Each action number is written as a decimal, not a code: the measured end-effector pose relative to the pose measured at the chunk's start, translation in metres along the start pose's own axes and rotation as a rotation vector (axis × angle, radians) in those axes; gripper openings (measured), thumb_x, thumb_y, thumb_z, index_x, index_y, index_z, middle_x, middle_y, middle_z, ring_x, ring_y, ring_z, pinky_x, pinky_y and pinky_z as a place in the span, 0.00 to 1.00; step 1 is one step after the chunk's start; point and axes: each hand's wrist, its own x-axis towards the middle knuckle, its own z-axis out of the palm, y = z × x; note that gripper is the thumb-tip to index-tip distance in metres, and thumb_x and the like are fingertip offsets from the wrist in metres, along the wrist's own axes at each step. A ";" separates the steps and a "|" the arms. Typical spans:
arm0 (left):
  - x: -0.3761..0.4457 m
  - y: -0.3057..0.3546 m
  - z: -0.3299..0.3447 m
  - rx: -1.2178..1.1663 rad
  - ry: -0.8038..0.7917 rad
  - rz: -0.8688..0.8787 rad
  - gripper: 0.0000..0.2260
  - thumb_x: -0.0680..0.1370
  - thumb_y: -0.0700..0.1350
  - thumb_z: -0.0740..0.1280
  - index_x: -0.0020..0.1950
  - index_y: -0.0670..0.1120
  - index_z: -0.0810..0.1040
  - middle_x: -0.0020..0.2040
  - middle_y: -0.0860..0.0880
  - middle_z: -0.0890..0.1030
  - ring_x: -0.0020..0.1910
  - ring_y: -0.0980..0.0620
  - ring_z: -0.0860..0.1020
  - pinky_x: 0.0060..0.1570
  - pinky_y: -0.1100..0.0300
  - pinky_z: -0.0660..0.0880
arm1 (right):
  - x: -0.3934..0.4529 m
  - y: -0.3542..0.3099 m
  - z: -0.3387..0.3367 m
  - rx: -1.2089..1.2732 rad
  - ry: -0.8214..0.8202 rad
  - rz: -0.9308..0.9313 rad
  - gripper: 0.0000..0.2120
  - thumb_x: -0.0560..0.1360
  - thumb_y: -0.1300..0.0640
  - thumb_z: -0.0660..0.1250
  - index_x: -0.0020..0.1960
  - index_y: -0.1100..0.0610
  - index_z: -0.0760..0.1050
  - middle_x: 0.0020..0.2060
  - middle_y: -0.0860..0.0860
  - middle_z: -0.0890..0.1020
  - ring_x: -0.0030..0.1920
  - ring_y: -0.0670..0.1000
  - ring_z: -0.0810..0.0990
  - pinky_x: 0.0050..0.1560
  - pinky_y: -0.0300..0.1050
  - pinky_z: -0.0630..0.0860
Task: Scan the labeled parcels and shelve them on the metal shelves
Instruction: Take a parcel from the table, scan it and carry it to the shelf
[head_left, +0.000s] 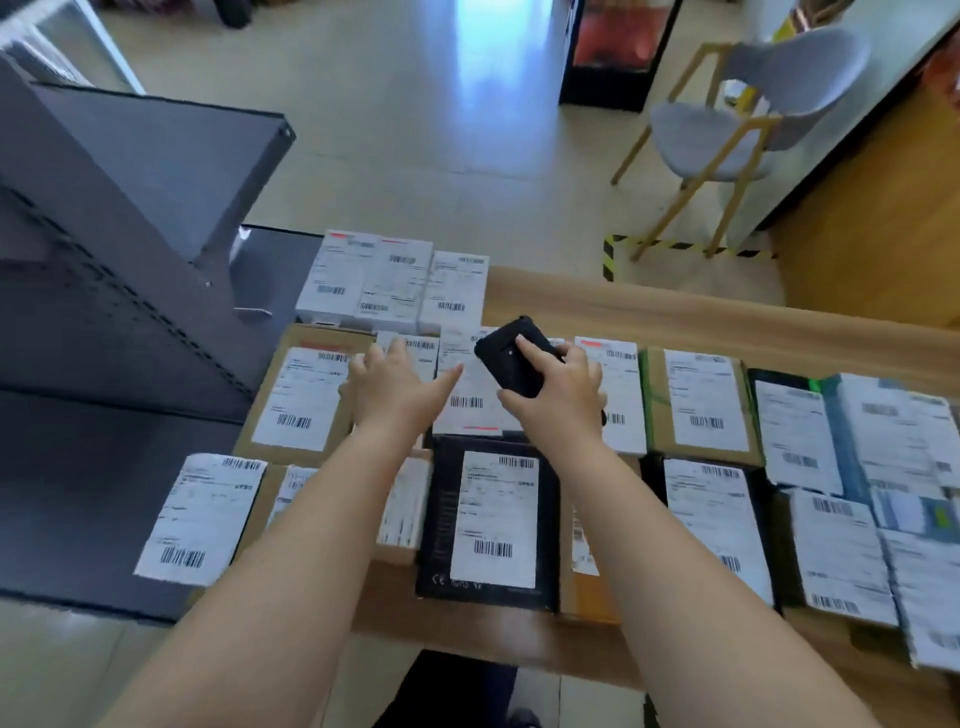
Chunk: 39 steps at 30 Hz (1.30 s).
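- Currently in the scan step: right hand (558, 395) grips a black handheld scanner (514, 356), fingers curled round it, held just above the middle row of parcels.
- Left hand (395, 387) is flat, fingers straight, resting on or just over a white parcel (470, 384) in that row; can't tell if it's actually pressing down.
- Scanner sits over that same white parcel, whose barcode shows between the two hands. Likely the scan target, though no beam is visible.
- Labeled parcels lie in rows on the wooden table (701, 322), labels up: a brown carton (304, 395) left of the hands, a black box (491, 525) nearest the person.
- Grey metal shelves (156, 171) stand at left, touching the table end; one white parcel (200, 514) rests on the low shelf there.
- Next move, my guess: aim at the barcode, confirm the read, then the left hand has to close on the parcel and carry it left to a shelf.
- Risk: parcels are packed tight, so lifting one may drag its neighbours.
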 end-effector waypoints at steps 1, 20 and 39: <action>0.019 0.003 0.004 0.002 -0.018 0.011 0.37 0.76 0.70 0.59 0.78 0.48 0.62 0.75 0.43 0.65 0.74 0.40 0.60 0.69 0.41 0.61 | 0.018 -0.001 0.005 -0.005 -0.006 0.006 0.31 0.71 0.46 0.71 0.72 0.38 0.67 0.67 0.51 0.67 0.64 0.57 0.64 0.63 0.57 0.66; 0.221 0.101 0.094 -0.099 -0.192 0.069 0.39 0.75 0.64 0.68 0.81 0.55 0.54 0.81 0.43 0.50 0.77 0.40 0.49 0.75 0.41 0.56 | 0.213 0.041 0.043 0.148 0.125 0.198 0.30 0.69 0.49 0.75 0.69 0.40 0.72 0.64 0.48 0.70 0.63 0.50 0.63 0.61 0.46 0.68; 0.193 0.108 0.044 -1.103 -0.434 -0.487 0.24 0.76 0.38 0.73 0.71 0.43 0.72 0.57 0.43 0.83 0.45 0.49 0.84 0.31 0.58 0.80 | 0.140 0.071 -0.037 0.077 -0.090 0.147 0.30 0.70 0.45 0.73 0.70 0.37 0.69 0.65 0.47 0.69 0.65 0.50 0.64 0.66 0.55 0.68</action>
